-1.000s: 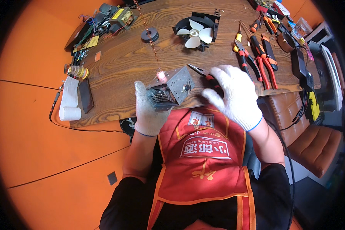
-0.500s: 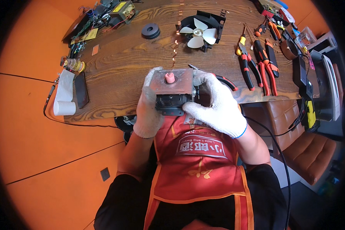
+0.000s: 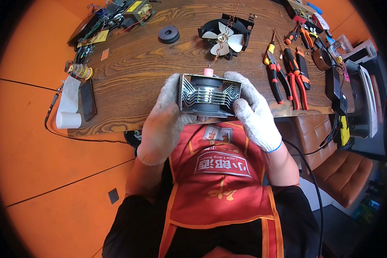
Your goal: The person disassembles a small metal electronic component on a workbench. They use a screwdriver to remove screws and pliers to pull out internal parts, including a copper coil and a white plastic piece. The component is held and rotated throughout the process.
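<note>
Between my gloved hands, above the near table edge, is a magnetron (image 3: 209,95), a metal box with its bare cooling fins facing me. Its pink cap (image 3: 208,72) points away toward the far side of the table. A thin wavy copper strip (image 3: 221,43) runs from near that cap up across the fan. My left hand (image 3: 162,122) is closed on the box's left side, and my right hand (image 3: 258,120) grips its right side, the thumb bent by the front corner. Both hands wear white knit gloves.
Beyond the magnetron lies a fan with white blades (image 3: 221,41), beside black ring magnets (image 3: 169,34). Pliers (image 3: 294,81) and cutters (image 3: 276,77) lie at right. A paper roll (image 3: 69,120), dark phone-like slab (image 3: 88,99) and soldering iron (image 3: 55,99) are at left.
The magnetron has been turned: its flat top plate faced up before, and now its finned side faces me. My right fingers have shifted to its right side. The red-handled tool behind it is no longer visible.
</note>
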Available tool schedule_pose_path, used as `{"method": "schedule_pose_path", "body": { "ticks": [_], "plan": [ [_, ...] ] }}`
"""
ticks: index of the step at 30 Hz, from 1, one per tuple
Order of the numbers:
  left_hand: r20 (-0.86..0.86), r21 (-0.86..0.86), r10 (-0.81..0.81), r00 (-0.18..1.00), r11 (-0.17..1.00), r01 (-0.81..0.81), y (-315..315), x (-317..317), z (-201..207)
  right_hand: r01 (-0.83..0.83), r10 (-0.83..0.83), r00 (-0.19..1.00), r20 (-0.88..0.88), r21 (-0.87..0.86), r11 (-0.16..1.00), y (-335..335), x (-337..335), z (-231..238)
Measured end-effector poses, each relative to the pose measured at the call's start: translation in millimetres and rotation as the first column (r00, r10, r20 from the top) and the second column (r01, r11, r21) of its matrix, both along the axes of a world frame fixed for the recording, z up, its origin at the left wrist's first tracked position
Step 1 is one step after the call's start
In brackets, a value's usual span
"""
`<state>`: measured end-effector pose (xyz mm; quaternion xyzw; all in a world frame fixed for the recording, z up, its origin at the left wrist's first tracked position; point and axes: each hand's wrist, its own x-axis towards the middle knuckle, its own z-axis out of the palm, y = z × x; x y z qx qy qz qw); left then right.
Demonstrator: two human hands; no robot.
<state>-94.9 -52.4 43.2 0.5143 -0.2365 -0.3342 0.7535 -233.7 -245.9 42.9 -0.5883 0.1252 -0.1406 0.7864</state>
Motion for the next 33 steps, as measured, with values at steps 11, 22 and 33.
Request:
{"method": "schedule_pose_path", "body": {
  "ticks": [11, 22, 33],
  "plan": [
    [-0.255, -0.203, 0.001, 0.967, 0.978, -0.054, 3.7, -15.6, 13.4, 0.045, -0.024, 0.994, 0.107, -0.197, 0.979, 0.8, -7.4, -12.3],
    [-0.173, -0.147, -0.099, 0.98, 0.986, 0.073, 16.8, -11.9, 11.0, 0.061, -0.008, 0.985, 0.175, -0.3, 0.952, -0.3, -10.1, -13.5],
    [-0.193, -0.188, -0.118, 0.974, 0.979, 0.082, 10.7, -17.5, 12.9, 0.075, -0.016, 0.984, 0.18, -0.327, 0.942, 0.8, -8.6, -15.8]
  ]
}}
